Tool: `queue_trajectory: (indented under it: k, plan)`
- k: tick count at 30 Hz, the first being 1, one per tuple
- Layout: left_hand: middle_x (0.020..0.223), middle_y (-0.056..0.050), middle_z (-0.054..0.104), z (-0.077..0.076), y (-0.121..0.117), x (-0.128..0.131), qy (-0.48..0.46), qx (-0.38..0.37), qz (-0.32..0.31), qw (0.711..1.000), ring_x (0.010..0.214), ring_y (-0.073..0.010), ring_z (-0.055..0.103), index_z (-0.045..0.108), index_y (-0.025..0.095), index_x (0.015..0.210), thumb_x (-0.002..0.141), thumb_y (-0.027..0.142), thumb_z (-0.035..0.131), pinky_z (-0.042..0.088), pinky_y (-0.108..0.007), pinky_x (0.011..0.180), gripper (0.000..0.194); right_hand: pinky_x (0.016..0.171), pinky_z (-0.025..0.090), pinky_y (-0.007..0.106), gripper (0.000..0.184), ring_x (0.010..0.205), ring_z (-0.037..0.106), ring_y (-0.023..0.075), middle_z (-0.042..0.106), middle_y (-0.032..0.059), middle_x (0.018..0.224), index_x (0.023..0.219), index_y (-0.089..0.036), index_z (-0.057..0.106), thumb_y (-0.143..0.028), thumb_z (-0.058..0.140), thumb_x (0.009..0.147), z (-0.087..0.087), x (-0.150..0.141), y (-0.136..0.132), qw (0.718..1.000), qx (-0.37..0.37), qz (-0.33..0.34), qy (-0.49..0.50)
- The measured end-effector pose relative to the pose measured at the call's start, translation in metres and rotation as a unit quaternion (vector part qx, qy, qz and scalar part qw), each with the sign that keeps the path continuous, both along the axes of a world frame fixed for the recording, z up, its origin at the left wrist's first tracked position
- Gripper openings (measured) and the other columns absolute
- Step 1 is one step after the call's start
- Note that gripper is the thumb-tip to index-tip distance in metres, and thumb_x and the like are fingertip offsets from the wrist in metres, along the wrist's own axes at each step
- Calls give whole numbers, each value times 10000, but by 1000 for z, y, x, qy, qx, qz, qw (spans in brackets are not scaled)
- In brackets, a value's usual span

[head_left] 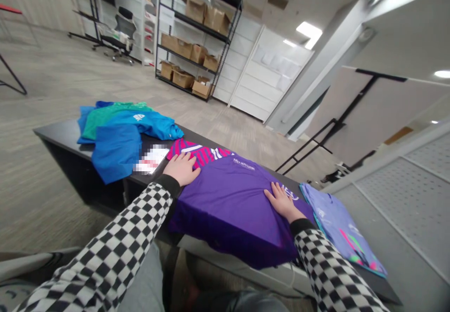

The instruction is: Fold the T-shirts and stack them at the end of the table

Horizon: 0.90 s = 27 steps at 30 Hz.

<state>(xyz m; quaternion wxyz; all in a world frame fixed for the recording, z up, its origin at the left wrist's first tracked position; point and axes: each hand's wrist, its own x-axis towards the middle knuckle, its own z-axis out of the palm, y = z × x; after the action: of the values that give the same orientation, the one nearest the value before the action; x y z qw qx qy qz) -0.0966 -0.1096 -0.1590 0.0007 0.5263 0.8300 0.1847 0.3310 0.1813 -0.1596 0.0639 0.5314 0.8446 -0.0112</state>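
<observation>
Both hands lie flat and palm-down, fingers spread, neither pinching nor gripping. Between them, a purple T-shirt (232, 213) lies on a dark table (59, 133), with its lower edge hanging over the table's near side. The left hand (181, 170) rests at the shirt's upper left edge, its fingertips reaching a magenta-striped shirt (198, 153). The right hand (283, 202) presses on the purple shirt's right side, well apart from the left, with a lilac printed T-shirt (337, 227) just beside it. Checkered sleeves (105, 255) run back from both wrists, ending in black cuffs (169, 184).

Left of the left hand sits a white item (151, 159), too blurred to identify, then a loose heap of blue shirts (116, 157) with a green shirt (112, 117) among them. Far beyond the hands stands metal shelving (200, 23) holding cardboard boxes (183, 78).

The purple shirt looks light, limp and thin, likely to slump and slide rather than hold a shape. Its hanging hem or its shoulders would probably offer the surest hold, pinched between fingers and thumb.
</observation>
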Motion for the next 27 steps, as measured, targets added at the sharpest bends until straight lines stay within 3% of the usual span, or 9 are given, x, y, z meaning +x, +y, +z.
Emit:
queue_trajectory:
  k: [5,13,17,21,24,27]
  plan:
    - [1846,-263,376,-2,-6,16,-9,-23,44,999,1718,-476,333,494,105,1766,1073,725,462,250,-628,1387,930,1415,150,703,955,1801,120,359,126,97,1942,1875,-212,205,-794,223,1118,-3,3,2,1000,-1,-5,-2]
    - [1761,-265,511,12,-13,32,-13,-14,63,998,1646,-503,421,662,133,1628,1071,707,474,291,-670,1342,822,1428,132,662,929,1801,115,363,156,105,1939,1867,-218,250,-770,274,1119,4,6,6,1000,-13,3,19]
    - [1803,-212,478,12,-7,26,3,-15,24,1000,1683,-469,374,605,156,1690,1099,663,443,210,-685,1381,795,1427,141,658,864,1797,135,367,165,102,1939,1862,-206,266,-686,178,1149,1,25,19,999,-3,-25,46]
    - [1844,-192,418,6,-1,21,-9,-40,10,999,1719,-456,313,527,160,1749,1100,688,435,220,-695,1381,841,1415,155,688,916,1791,150,402,152,127,1939,1865,-180,243,-724,235,1129,-7,44,26,999,0,-48,22]
    - [1794,-203,493,6,-3,22,7,-9,23,1000,1666,-444,409,605,169,1681,1112,664,434,273,-672,1366,774,1415,165,679,952,1794,142,389,136,139,1940,1871,-166,203,-749,240,1119,-8,47,23,999,3,-52,14]
    - [1566,-235,687,17,-11,24,28,46,89,995,1448,-444,628,739,161,1480,1127,596,423,466,-619,1231,643,1414,170,671,955,1793,146,385,144,139,1939,1872,-170,199,-756,228,1117,-3,44,16,998,0,-53,13]
